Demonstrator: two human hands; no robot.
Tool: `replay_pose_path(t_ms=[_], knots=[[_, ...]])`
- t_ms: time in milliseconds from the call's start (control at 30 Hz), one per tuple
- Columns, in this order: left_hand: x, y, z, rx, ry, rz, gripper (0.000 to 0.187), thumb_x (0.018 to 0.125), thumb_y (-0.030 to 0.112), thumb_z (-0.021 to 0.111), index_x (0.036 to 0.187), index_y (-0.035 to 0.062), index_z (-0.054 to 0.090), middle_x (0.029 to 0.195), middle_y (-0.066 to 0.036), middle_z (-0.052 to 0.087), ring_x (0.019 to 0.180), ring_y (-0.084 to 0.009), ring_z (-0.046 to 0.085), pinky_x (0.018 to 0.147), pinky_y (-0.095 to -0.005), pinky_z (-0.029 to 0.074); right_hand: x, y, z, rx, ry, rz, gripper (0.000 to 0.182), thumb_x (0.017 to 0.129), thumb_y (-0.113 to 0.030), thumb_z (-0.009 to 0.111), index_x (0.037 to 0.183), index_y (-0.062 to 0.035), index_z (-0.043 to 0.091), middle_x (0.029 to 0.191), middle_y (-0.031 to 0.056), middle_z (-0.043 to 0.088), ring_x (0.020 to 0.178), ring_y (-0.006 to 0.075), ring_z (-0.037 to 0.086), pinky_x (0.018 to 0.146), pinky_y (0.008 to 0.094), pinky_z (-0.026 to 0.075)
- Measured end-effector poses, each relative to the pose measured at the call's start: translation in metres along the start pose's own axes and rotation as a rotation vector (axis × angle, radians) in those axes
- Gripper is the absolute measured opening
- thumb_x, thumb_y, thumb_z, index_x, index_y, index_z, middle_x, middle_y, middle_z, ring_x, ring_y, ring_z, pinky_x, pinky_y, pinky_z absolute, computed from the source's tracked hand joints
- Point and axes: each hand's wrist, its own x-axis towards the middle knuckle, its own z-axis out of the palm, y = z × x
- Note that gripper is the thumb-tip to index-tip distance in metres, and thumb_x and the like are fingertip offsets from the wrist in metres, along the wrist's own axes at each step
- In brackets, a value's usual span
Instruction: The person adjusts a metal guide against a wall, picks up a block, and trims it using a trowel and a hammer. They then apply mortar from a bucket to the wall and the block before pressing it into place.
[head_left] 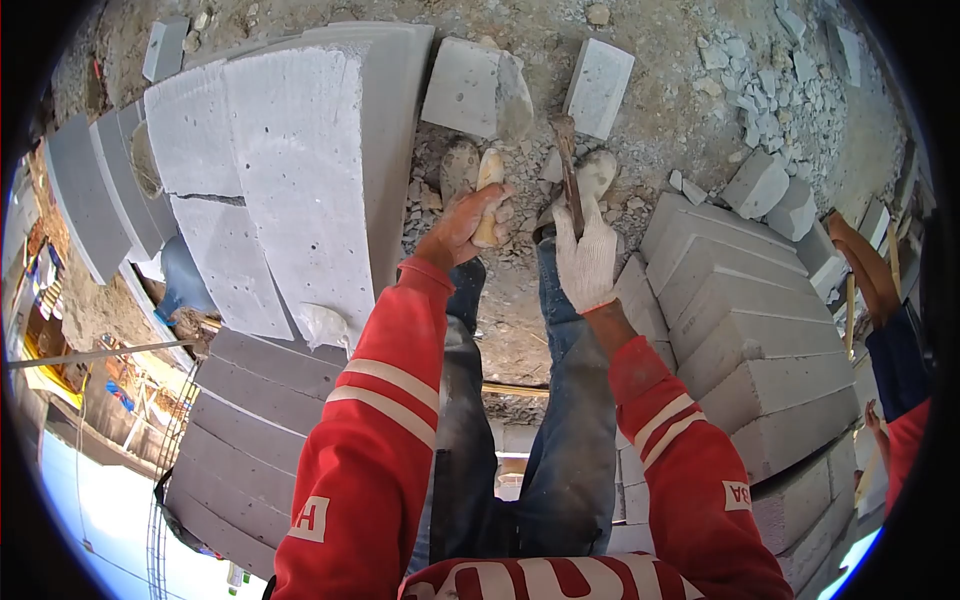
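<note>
My bare left hand [465, 222] is closed around a short, thick, pale yellowish piece [490, 168] whose kind I cannot make out. To its right, my right hand [587, 255] wears a white knit glove and grips a narrow rusty-brown bar [568, 165], which points away from me. Both hands are above my shoes, over gravelly ground [500, 265]. Past my feet lie a broken grey block [465, 88] and a smaller upright-looking grey block [600, 88], apart from my hands.
Large grey blocks [300, 170] stand at the left, with a crumpled white item [325, 325] on them. More blocks [745, 310] line the right. Rubble [765, 95] lies at the far right. Another person's arm [865, 260] shows at the right edge.
</note>
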Motion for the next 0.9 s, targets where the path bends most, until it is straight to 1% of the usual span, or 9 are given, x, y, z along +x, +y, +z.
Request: replay_pose_path(t_ms=[133, 267, 367, 500, 567, 667, 733, 833, 900], knots=[[0.001, 0.0, 0.002, -0.028, -0.131, -0.028, 0.023, 0.098, 0.028, 0.059, 0.112, 0.0105, 0.056, 0.075, 0.001, 0.051, 0.055, -0.0108, 0.046, 0.052, -0.027, 0.041, 0.011, 0.026, 0.013, -0.415, -0.192, -0.007, 0.027, 0.099, -0.026, 0.06, 0.11, -0.0013, 0.058, 0.073, 0.0216, 0.064, 0.071, 0.0391, 0.068, 0.061, 0.0434, 0.052], [-0.005, 0.002, 0.004, -0.139, -0.158, -0.002, 0.02, 0.1, 0.033, 0.057, 0.111, 0.0163, 0.053, 0.075, 0.001, 0.051, 0.053, -0.0091, 0.043, 0.05, -0.0262, 0.039, 0.001, 0.007, 0.014, -0.033, 0.048, -0.009, 0.025, 0.097, -0.024, 0.062, 0.109, -0.0018, 0.058, 0.076, 0.0243, 0.066, 0.074, 0.0426, 0.068, 0.063, 0.0486, 0.053], [0.0, 0.006, 0.011, -0.152, -0.14, -0.001, 0.019, 0.101, 0.035, 0.056, 0.109, 0.0178, 0.052, 0.076, 0.001, 0.051, 0.053, -0.0088, 0.043, 0.05, -0.025, 0.039, 0.004, 0.026, 0.021, -0.49, -0.185, 0.066, 0.02, 0.098, -0.018, 0.061, 0.107, -0.0016, 0.057, 0.076, 0.0212, 0.066, 0.071, 0.0407, 0.068, 0.061, 0.0444, 0.053], [-0.006, 0.004, 0.013, -0.086, -0.007, 0.064, 0.02, 0.101, 0.036, 0.055, 0.107, 0.0175, 0.051, 0.079, 0.002, 0.052, 0.054, -0.0082, 0.044, 0.05, -0.0239, 0.039, -0.008, 0.01, 0.021, -0.13, 0.031, 0.043, 0.023, 0.095, -0.019, 0.064, 0.107, -0.0013, 0.055, 0.08, 0.0226, 0.067, 0.074, 0.0423, 0.067, 0.062, 0.0481, 0.053], [0.0, 0.004, 0.006, -0.122, -0.116, 0.053, 0.022, 0.098, 0.034, 0.061, 0.112, 0.0182, 0.053, 0.081, 0.0, 0.055, 0.056, -0.012, 0.048, 0.05, -0.029, 0.04, -0.008, 0.016, 0.026, -0.438, -0.095, 0.055, 0.022, 0.095, -0.018, 0.063, 0.107, -0.0016, 0.054, 0.077, 0.0211, 0.067, 0.072, 0.0411, 0.067, 0.062, 0.0466, 0.053], [-0.002, 0.001, 0.015, -0.005, -0.022, 0.045, 0.022, 0.1, 0.037, 0.058, 0.111, 0.0185, 0.052, 0.083, 0.002, 0.051, 0.058, -0.0086, 0.046, 0.05, -0.0246, 0.039, -0.004, 0.025, 0.033, -0.467, -0.11, -0.003, 0.021, 0.095, -0.019, 0.063, 0.105, -0.0014, 0.055, 0.077, 0.0225, 0.067, 0.073, 0.0416, 0.068, 0.063, 0.0475, 0.054], [-0.004, 0.003, 0.011, -0.052, 0.041, 0.055, 0.022, 0.1, 0.034, 0.057, 0.113, 0.0178, 0.052, 0.081, 0.002, 0.05, 0.056, -0.0084, 0.044, 0.049, -0.0253, 0.038, -0.009, 0.011, 0.028, -0.149, 0.015, 0.114, 0.023, 0.094, -0.022, 0.064, 0.103, -0.0014, 0.058, 0.077, 0.0248, 0.066, 0.074, 0.042, 0.068, 0.066, 0.05, 0.054], [0.0, 0.005, 0.007, -0.046, -0.094, 0.045, 0.023, 0.099, 0.034, 0.059, 0.114, 0.0191, 0.052, 0.081, 0.001, 0.051, 0.055, -0.0103, 0.044, 0.049, -0.0279, 0.038, -0.007, 0.025, 0.031, -0.431, -0.168, 0.049, 0.022, 0.095, -0.022, 0.063, 0.102, -0.0014, 0.057, 0.076, 0.0242, 0.066, 0.073, 0.0418, 0.068, 0.065, 0.0491, 0.054], [-0.004, 0.009, 0.014, -0.007, -0.018, 0.047, 0.022, 0.098, 0.034, 0.059, 0.113, 0.0187, 0.052, 0.082, 0.001, 0.052, 0.055, -0.0104, 0.044, 0.049, -0.0277, 0.038, -0.006, 0.021, 0.031, -0.452, -0.151, 0.048, 0.022, 0.096, -0.021, 0.061, 0.102, -0.0014, 0.056, 0.075, 0.0242, 0.066, 0.073, 0.0419, 0.067, 0.065, 0.0484, 0.054]])
